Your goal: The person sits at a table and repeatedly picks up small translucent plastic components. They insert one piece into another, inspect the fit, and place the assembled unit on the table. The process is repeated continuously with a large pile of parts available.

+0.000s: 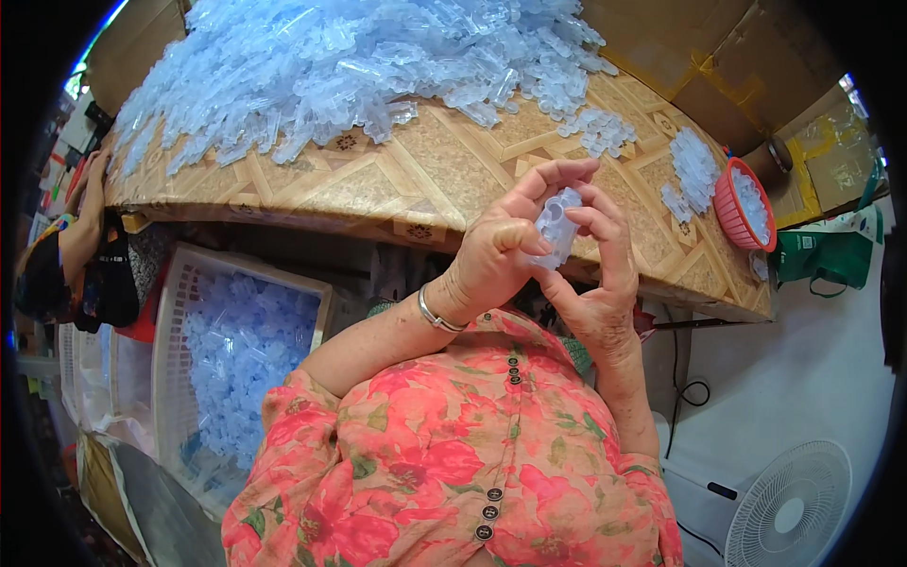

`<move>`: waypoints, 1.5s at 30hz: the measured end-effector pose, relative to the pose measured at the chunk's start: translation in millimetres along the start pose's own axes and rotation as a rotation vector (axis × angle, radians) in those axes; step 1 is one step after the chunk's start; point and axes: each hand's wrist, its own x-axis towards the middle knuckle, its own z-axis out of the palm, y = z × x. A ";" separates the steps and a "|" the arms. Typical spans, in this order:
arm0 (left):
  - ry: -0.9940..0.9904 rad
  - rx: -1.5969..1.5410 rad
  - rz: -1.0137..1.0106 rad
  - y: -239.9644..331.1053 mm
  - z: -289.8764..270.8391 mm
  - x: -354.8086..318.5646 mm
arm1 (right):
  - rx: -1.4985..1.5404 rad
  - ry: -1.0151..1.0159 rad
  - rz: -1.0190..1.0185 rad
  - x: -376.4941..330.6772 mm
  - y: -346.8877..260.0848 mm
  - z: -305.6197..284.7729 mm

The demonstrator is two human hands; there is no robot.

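Just in front of the table's near edge, I hold a small translucent pale-blue plastic piece with round openings between both hands. My left hand pinches it from the left, with the thumb against its side and the fingers curved over the top. From the right, my right hand grips it between thumb and fingers. Part of the piece is hidden behind my fingers. A large heap of similar clear bluish plastic pieces covers the far side of the patterned table.
Small round pieces and a row of stacked ones lie at right, beside a red basket. A white crate of pieces stands lower left. Another person's arm rests at the table's left. A fan stands lower right.
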 end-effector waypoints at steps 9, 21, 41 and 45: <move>0.016 0.299 0.029 -6.6 -3.0 -3.9 | 0.419 0.028 0.247 -10.1 3.3 15.5; 0.021 0.170 -0.222 -1.7 -2.1 -7.0 | 0.066 0.090 0.093 -18.2 22.5 1.3; 0.026 0.268 -0.130 0.7 -6.4 -9.3 | -0.073 0.055 0.076 -6.9 3.4 -17.5; 0.044 0.318 -0.120 1.7 -2.8 -11.0 | 0.009 0.060 0.114 -8.5 8.8 -14.5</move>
